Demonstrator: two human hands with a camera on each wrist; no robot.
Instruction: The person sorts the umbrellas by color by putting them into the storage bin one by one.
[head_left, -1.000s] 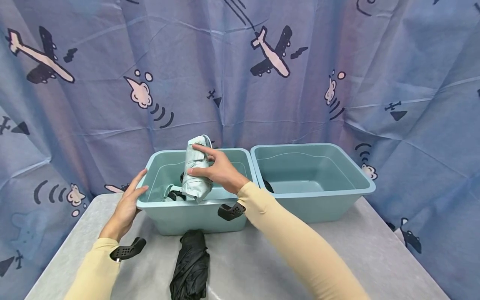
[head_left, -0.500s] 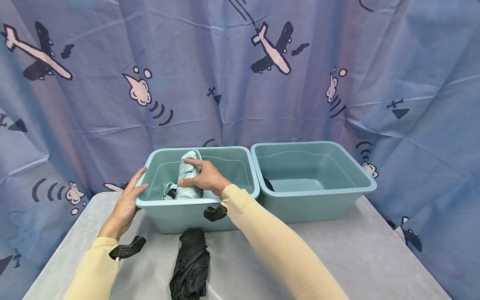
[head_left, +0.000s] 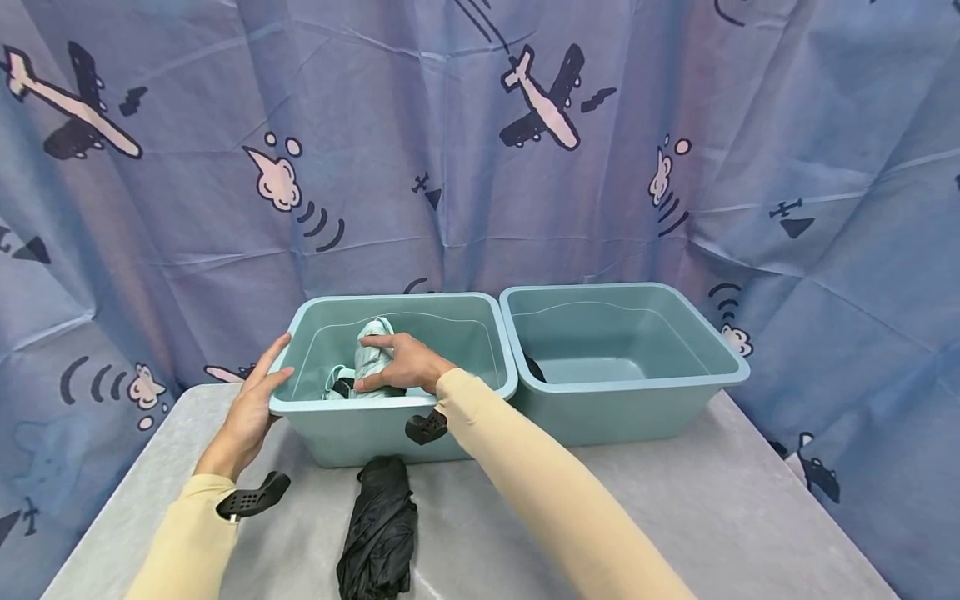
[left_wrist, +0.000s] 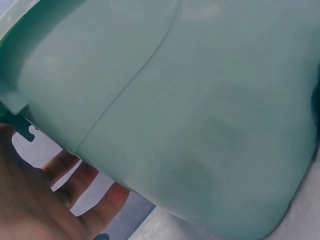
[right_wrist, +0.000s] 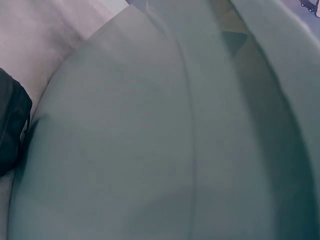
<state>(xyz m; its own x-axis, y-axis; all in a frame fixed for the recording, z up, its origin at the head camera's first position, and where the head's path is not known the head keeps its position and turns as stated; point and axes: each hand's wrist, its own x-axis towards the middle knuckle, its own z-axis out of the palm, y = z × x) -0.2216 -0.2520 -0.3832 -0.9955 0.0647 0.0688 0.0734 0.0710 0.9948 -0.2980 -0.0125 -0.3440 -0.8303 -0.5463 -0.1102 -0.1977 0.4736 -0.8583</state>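
Note:
A folded pale green umbrella [head_left: 369,354] stands tilted inside the left bin [head_left: 390,429]. My right hand [head_left: 408,364] reaches over the front rim and holds it between thumb and fingers; its lower end is hidden. Beside it lies another pale item with black parts [head_left: 339,386], too covered to identify. At the bin's left end, my left hand [head_left: 251,408] rests with fairly straight fingers. In the left wrist view, its fingertips [left_wrist: 116,196] touch the outer wall. The bin wall [right_wrist: 125,125] fills most of the right wrist view, where the right hand does not show.
A folded black umbrella [head_left: 380,529] lies on the grey table [head_left: 675,508] before the left bin. The matching right bin [head_left: 622,412] stands against the left one, with a dark item [head_left: 534,369] partly visible inside. A patterned curtain [head_left: 465,183] hangs behind.
My right hand has lowered the pale green umbrella from above the rim into the left bin, shifting slightly left. The left hand stays at the bin's left end.

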